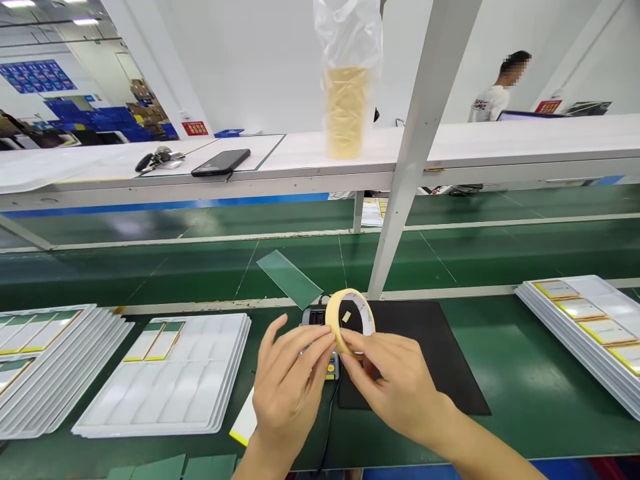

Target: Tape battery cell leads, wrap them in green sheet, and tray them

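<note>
A roll of pale yellow tape (334,315) is held up above the green bench, its open centre facing right. My right hand (395,377) grips its lower edge between thumb and fingers. My left hand (293,377) has its fingertips pressed at the left side of the roll, with the index finger raised apart. Behind the hands is a small device (332,368) with a black cable, mostly hidden. A black mat (425,353) lies to the right, and a clear greenish sheet (291,279) slants up behind the device.
Stacked white trays (175,380) stand left, with more trays (45,400) at far left and another stack (590,347) at right. A shelf (300,180) holds a phone (221,163), keys (159,159) and a bagged yellow roll (346,113). A slanted post (420,133) rises behind. A person (493,100) is beyond.
</note>
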A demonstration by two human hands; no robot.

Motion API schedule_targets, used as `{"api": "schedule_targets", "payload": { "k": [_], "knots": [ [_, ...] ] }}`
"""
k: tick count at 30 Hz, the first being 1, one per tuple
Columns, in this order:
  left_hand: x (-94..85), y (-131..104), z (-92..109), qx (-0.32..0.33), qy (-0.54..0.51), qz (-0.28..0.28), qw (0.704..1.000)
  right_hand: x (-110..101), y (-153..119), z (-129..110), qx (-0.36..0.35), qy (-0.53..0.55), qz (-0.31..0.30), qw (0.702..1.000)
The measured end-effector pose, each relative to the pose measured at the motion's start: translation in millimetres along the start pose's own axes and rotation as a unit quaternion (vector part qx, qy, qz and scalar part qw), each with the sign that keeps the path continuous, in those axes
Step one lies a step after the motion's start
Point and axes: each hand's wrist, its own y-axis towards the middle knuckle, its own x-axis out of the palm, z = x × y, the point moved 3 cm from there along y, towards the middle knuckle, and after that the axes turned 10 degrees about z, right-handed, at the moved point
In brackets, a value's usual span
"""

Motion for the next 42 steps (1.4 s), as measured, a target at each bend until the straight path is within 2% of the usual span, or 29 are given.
{"api": "schedule_targets", "payload": {
  "k": [6, 12, 14, 17, 21, 28, 31, 33, 38, 42],
  "knots": [
    [-4.8, -2.3, -3.3, -0.002, -0.034, -0.026, 0.999, 4.7, -4.7, -1.7, -0.062, -0.056, -0.069, 0.994],
    [-6.8, -2.0, 0.9, 0.018, -0.026, -0.032, 0.999, 5.8, -3.4, -3.8, -0.078, -0.045, -0.078, 0.993],
    [-6.3, -1.9, 0.4, 0.007, -0.024, -0.029, 0.999, 7.3, -2.8, -4.9, -0.068, -0.032, -0.082, 0.994],
    [-6.2, -1.8, -2.6, -0.020, -0.041, -0.025, 0.999, 8.0, -1.3, -5.0, -0.013, 0.003, -0.072, 0.997],
    [-6.1, -1.5, -7.2, -0.063, -0.087, -0.048, 0.993, 6.2, 1.3, -4.5, 0.040, 0.030, -0.064, 0.997],
    [-11.4, -1.8, -4.0, -0.024, -0.077, -0.053, 0.995, 6.1, -1.8, -8.5, -0.053, -0.036, -0.066, 0.996],
    [-11.7, -1.8, -1.2, -0.018, -0.055, -0.051, 0.997, 7.8, -4.1, -10.9, -0.063, -0.034, -0.071, 0.995],
    [-11.7, -1.4, -0.7, -0.034, -0.049, -0.044, 0.997, 9.0, -4.6, -12.1, -0.046, -0.024, -0.080, 0.995],
    [-14.4, -2.3, -4.8, -0.138, -0.064, -0.059, 0.987, 8.3, -1.6, -12.4, 0.032, 0.029, -0.083, 0.996],
    [-18.0, -3.4, -4.9, -0.153, -0.087, -0.060, 0.983, 4.1, 0.5, -13.9, 0.015, 0.020, -0.077, 0.997]
  ]
}}
